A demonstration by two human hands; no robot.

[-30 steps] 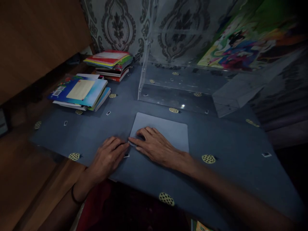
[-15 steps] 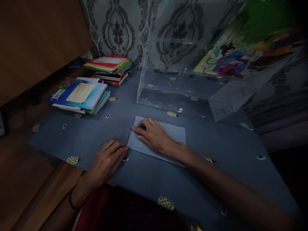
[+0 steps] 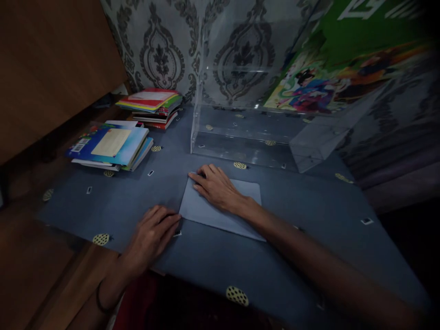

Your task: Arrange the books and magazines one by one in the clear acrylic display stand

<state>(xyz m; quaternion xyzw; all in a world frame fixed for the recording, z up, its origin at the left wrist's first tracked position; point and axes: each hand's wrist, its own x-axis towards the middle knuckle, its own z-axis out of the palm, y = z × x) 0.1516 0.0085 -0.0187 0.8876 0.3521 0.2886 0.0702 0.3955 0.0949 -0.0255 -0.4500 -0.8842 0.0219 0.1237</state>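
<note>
A pale blue-grey, thin rectangular piece, apparently folded cloth (image 3: 237, 224), lies flat on the table. Across its upper left part rests my right hand (image 3: 216, 188), open and palm down, its fingertips near the far left corner. The forearm covers part of the piece's right side. My left hand (image 3: 153, 233) is open on the tabletop at the near left corner, its index fingertip touching that corner. Neither hand lifts anything.
A clear acrylic rack (image 3: 240, 151) stands behind, with a green illustrated book (image 3: 316, 87) leaning in it. Two book stacks, one blue-topped (image 3: 134, 142) and one red-topped (image 3: 154, 98), sit back left. The blue pineapple-patterned tabletop (image 3: 206, 266) ends close to my body.
The view has shifted slightly. My right hand has slid a little toward the piece's far left corner. My left hand stays at the near left corner.
</note>
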